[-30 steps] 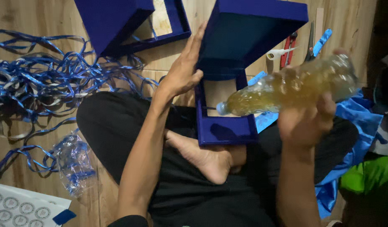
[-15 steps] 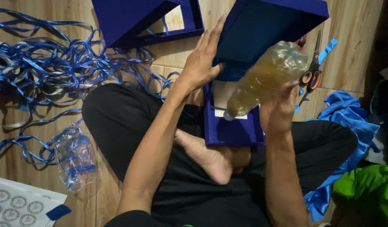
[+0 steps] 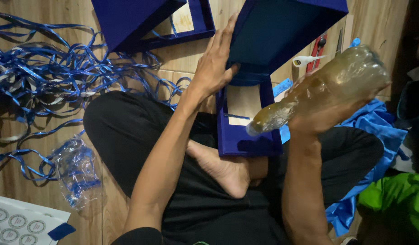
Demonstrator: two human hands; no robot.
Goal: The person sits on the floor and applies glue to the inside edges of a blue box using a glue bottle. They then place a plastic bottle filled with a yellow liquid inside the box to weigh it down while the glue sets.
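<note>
I sit cross-legged on a wooden floor. My left hand [image 3: 215, 68] presses flat against the raised lid of an open dark blue box [image 3: 268, 41], whose base rests on my legs. The base has a blue frame [image 3: 250, 145] around a pale panel [image 3: 243, 103]. In my right hand [image 3: 325, 115] is a clear plastic bottle [image 3: 325, 88] of yellowish liquid, tilted with its mouth pointing down at the box base.
A second open blue box [image 3: 148, 20] lies at the top left. A tangle of blue ribbon [image 3: 50, 77] covers the floor left. A crumpled clear bag [image 3: 75, 172] and a sticker sheet [image 3: 18, 224] sit lower left. Red scissors [image 3: 316, 52], blue cloth [image 3: 377, 136] and green fabric [image 3: 395, 199] lie right.
The bottle swung down near the box lid, then back out to the right with its mouth over the base. My left hand stayed on the lid. The view shifted closer.
</note>
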